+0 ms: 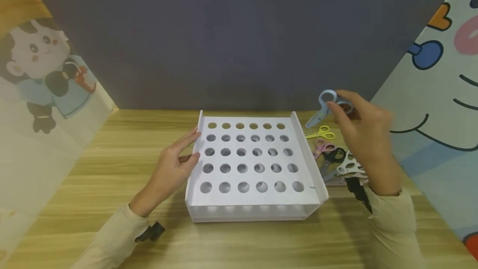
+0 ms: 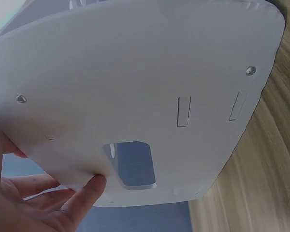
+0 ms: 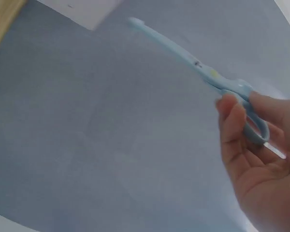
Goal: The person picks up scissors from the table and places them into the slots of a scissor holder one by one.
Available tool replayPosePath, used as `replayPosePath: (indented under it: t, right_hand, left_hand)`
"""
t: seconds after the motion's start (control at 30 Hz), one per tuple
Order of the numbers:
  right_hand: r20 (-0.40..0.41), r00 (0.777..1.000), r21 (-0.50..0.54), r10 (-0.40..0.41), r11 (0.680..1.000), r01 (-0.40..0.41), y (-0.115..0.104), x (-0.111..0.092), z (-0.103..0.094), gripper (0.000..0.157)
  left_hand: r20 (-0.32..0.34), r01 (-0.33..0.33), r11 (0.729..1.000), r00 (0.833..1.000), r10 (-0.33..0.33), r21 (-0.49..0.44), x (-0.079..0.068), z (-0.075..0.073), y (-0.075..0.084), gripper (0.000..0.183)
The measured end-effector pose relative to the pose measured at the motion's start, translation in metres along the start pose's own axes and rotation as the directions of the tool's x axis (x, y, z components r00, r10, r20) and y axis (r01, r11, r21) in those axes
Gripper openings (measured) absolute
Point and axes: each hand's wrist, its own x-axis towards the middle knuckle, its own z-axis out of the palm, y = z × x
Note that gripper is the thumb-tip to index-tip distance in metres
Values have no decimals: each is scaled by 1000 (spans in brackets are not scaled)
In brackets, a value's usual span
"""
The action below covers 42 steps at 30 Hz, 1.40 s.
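One pair of blue scissors [image 1: 317,117] hangs point-down, pinched by its handles in the right hand [image 1: 367,132], best kept steady, while the left hand [image 1: 172,166], fingers extended, braces the white rack [image 1: 257,198] left of that grip.

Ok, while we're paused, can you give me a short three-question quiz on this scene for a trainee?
1. The right hand holds scissors coloured: A) yellow, B) pink, C) light blue?
2. True or false: the left hand touches the side of the white rack.
3. On which side of the rack, as the person sees it, do the black scissors lie?

Key: 1. C; 2. True; 3. Right
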Motion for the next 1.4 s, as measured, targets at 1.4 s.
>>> replayPosePath:
  t: [1.4]
  right_hand:
    - [173,980,227,94,965,-133,28,-26,96,22]
  left_hand:
    - [-20,-23,1000,1000,23,0,0,0,-4,47]
